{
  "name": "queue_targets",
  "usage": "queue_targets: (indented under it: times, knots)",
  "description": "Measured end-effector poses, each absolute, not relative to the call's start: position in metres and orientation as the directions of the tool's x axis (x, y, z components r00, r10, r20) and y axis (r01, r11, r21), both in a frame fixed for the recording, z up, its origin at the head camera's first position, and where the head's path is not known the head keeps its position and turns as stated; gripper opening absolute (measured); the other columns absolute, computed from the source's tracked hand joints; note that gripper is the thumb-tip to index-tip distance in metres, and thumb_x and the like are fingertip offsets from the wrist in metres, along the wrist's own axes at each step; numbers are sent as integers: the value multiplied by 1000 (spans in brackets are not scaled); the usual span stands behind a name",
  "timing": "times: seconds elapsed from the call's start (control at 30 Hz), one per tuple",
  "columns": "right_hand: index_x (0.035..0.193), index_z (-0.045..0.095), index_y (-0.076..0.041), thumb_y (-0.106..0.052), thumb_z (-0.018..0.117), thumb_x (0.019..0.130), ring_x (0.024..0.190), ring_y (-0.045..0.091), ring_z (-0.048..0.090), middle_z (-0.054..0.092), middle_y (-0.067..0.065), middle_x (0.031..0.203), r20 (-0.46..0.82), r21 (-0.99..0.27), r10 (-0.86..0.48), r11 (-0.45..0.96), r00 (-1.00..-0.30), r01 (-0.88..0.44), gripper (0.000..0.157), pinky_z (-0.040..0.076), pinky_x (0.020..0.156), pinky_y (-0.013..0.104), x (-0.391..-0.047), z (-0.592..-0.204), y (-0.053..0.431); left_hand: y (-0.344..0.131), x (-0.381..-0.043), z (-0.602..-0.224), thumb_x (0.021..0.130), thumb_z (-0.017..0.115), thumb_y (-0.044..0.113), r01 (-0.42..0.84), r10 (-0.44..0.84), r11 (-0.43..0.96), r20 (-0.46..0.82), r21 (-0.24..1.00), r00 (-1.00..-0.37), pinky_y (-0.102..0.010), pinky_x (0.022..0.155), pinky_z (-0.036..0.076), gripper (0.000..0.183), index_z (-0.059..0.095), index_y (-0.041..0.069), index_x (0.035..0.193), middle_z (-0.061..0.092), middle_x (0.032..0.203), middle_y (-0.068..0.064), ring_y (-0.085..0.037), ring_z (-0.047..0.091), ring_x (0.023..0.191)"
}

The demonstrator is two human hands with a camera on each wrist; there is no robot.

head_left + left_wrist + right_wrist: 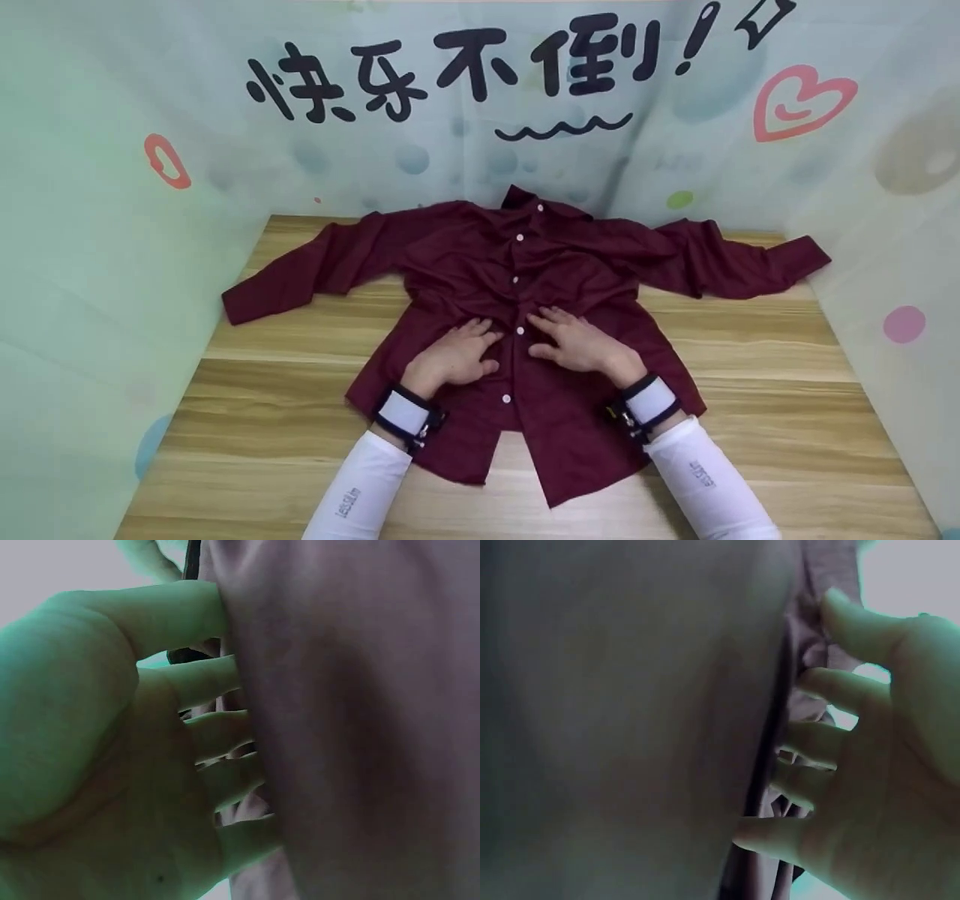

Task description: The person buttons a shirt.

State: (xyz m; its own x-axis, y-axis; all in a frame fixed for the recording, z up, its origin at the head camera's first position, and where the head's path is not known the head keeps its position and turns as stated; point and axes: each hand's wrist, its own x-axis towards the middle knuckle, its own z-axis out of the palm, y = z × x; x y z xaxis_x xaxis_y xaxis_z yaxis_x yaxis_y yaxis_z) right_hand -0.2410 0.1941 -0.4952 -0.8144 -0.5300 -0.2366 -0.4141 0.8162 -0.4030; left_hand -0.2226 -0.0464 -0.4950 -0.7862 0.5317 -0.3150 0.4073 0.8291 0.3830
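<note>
A dark red long-sleeved shirt [480,255] lies front up on the wooden table, collar at the far side and both sleeves stretched out sideways. White buttons run down its middle. My left hand [457,356] rests on the shirt left of the button line, fingers spread. On the other side, my right hand [581,343] touches the cloth with its fingers extended toward the buttons. In the left wrist view the fingertips [244,769] meet the fabric [360,727]. The right wrist view likewise shows spread fingers [810,742] against the shirt [645,720]. Creases cross the chest.
A wood-grain table [757,375] lies under the shirt. Behind it hangs a pale printed backdrop [450,150], with matching cloth walls at the left and right. The left cuff [259,300] and right cuff [806,255] reach near the table's side edges.
</note>
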Motion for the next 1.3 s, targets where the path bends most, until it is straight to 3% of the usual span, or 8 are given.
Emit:
queue_targets:
  times: [0.17,0.37,0.47,0.6,0.77,1.0,1.13,1.3]
  knots:
    - [161,31,-10,-48,52,105,154,41,12,21,23,166,-309,-329,-479,864,-822,-380,71,19,115,72,-254,-495,190,-46,-229,-503,105,56,29,401,528,811,-239,427,-815,-53,123,18,55,46,6,154,29,164,-20,-36,19,154]
    - [163,26,-13,-48,52,105,155,41,8,16,22,168,-329,-275,-440,891,-835,-361,73,18,113,75,-269,-498,189,-44,-225,-499,105,58,27,418,515,792,-120,445,-849,-46,121,27,46,57,3,144,43,156,-21,-37,34,148]
    - [163,26,-13,-48,52,104,155,40,7,15,21,168,-322,-281,-434,892,-841,-353,73,16,113,75,-275,-498,192,-41,-219,-490,103,60,27,448,518,782,-52,433,-854,-44,115,37,42,63,1,136,56,144,-20,-36,49,137]
    - [163,26,-13,-48,54,103,155,39,5,15,21,168,-316,-306,-442,885,-840,-351,75,13,114,75,-282,-498,197,-34,-209,-482,99,68,27,505,523,781,58,368,-850,-43,98,50,31,74,1,116,69,115,-15,-35,63,111]
    - [163,26,-14,-48,56,103,156,38,4,14,21,168,-318,-324,-455,877,-832,-356,75,10,115,74,-287,-498,203,-26,-199,-482,91,77,27,528,514,813,123,245,-849,-43,83,55,27,77,1,90,68,95,-14,-35,65,93]
    - [163,27,-14,-47,57,103,156,37,4,15,21,168,-306,-338,-462,870,-832,-359,75,9,115,74,-289,-498,205,-19,-198,-497,82,86,26,497,491,846,82,193,-867,-40,79,58,26,78,1,87,68,94,-13,-32,68,88]
    - [163,26,-14,-47,56,103,156,37,4,14,20,168,-307,-338,-465,869,-831,-362,75,8,115,74,-290,-497,205,-20,-203,-504,81,84,15,500,476,843,161,197,-865,-40,69,59,15,76,4,77,68,83,-11,-31,70,76]
    - [162,27,-13,-46,56,103,156,38,5,15,21,168,-302,-360,-473,861,-828,-360,74,8,116,72,-290,-499,207,-27,-208,-505,85,76,6,501,464,826,193,258,-864,-40,63,58,16,71,7,69,68,73,-8,-31,70,71]
